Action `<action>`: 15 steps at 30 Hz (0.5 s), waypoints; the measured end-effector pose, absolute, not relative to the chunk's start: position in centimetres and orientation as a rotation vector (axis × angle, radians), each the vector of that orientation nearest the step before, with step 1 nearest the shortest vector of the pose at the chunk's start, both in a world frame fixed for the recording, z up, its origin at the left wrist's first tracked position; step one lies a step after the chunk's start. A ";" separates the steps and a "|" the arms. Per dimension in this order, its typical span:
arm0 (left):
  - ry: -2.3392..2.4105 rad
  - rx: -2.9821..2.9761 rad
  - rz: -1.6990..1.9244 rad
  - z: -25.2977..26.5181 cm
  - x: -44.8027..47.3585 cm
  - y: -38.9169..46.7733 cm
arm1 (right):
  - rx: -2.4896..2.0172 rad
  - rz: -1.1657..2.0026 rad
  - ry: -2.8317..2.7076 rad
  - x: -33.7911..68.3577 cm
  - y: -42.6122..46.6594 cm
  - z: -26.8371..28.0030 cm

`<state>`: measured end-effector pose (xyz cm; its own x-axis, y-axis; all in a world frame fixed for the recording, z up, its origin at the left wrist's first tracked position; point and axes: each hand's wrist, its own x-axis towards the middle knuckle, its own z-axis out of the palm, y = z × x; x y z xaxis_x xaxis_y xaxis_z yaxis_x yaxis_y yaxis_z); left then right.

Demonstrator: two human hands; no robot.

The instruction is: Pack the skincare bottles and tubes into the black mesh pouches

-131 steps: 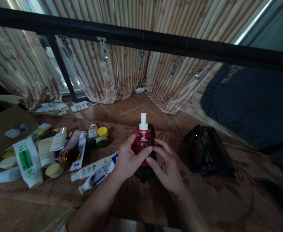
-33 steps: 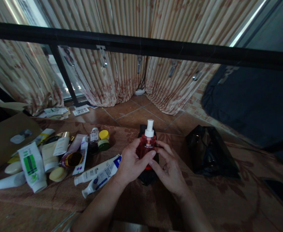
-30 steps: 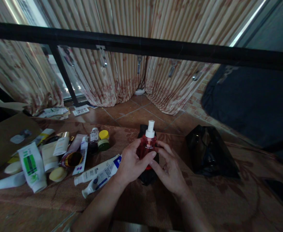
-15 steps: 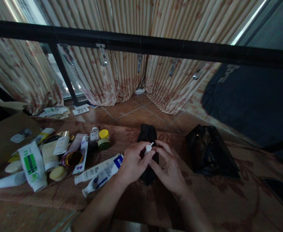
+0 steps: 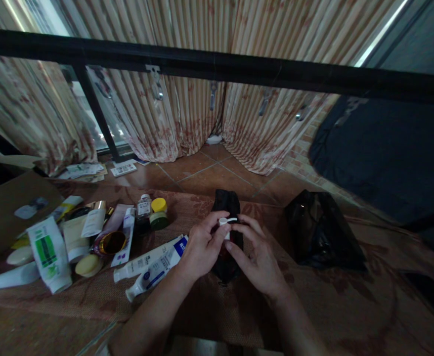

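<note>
Between my two hands, over a black bag [image 5: 227,199], is a small container with a white cap [image 5: 223,222]. A thin white strip sticks out from the cap towards the right. My left hand [image 5: 204,247] is closed round the container, thumb and forefinger at the cap. My right hand [image 5: 257,254] pinches it from the other side, forefinger just below the strip and thumb lower down. The container's body is mostly hidden by fingers. Left of my left hand lie two white tubes, one with a blue end [image 5: 161,269].
Several tubes and jars, among them a white-and-green tube [image 5: 49,254] and a yellow-lidded jar [image 5: 159,205], crowd the left by a cardboard box [image 5: 13,212]. A shiny black plastic bag [image 5: 323,232] stands at right. A dark rail [image 5: 217,62] crosses before the curtains.
The white cap has turned and tilted between my fingers, and its strip now points right rather than up. Both hands stay in nearly the same place.
</note>
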<state>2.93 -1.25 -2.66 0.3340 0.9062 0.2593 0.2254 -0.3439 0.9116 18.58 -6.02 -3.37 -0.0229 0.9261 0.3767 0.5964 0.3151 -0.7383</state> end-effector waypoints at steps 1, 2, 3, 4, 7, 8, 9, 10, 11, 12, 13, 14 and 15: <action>1.020 1.793 1.037 -2.6 2.9 -1.2 | -1.379 0.479 -1.722 18.6 -6.0 -3.4; 1.036 1.816 1.024 -2.6 2.9 -1.2 | -1.377 0.478 -1.722 18.6 -6.0 -3.4; 1.057 1.845 1.008 -2.5 2.9 -1.2 | -1.375 0.478 -1.721 18.6 -6.0 -3.5; 1.081 1.876 0.991 -2.5 2.9 -1.2 | -1.377 0.480 -1.720 18.6 -6.0 -3.5; 1.135 1.941 0.962 -2.3 2.8 -1.2 | -1.388 0.484 -1.719 18.6 -5.9 -3.5; 1.147 1.947 0.960 -2.3 2.8 -1.2 | -1.390 0.486 -1.720 18.6 -5.9 -3.5; 1.154 1.947 0.960 -2.3 2.8 -1.2 | -1.390 0.489 -1.722 18.5 -5.9 -3.5; 1.158 1.944 0.963 -2.3 2.8 -1.2 | -1.388 0.489 -1.725 18.5 -5.9 -3.5; 1.158 1.939 0.966 -2.3 2.8 -1.2 | -1.387 0.490 -1.726 18.5 -5.9 -3.5; 1.155 1.934 0.973 -2.4 2.8 -1.2 | -1.387 0.490 -1.725 18.5 -5.8 -3.6; 1.149 1.925 0.985 -2.4 2.7 -1.1 | -1.387 0.487 -1.722 18.5 -5.8 -3.6; 1.140 1.914 1.000 -2.5 2.7 -1.1 | -1.387 0.482 -1.719 18.6 -5.8 -3.6; 1.130 1.898 1.017 -2.6 2.7 -1.0 | -1.386 0.475 -1.716 18.7 -5.8 -3.6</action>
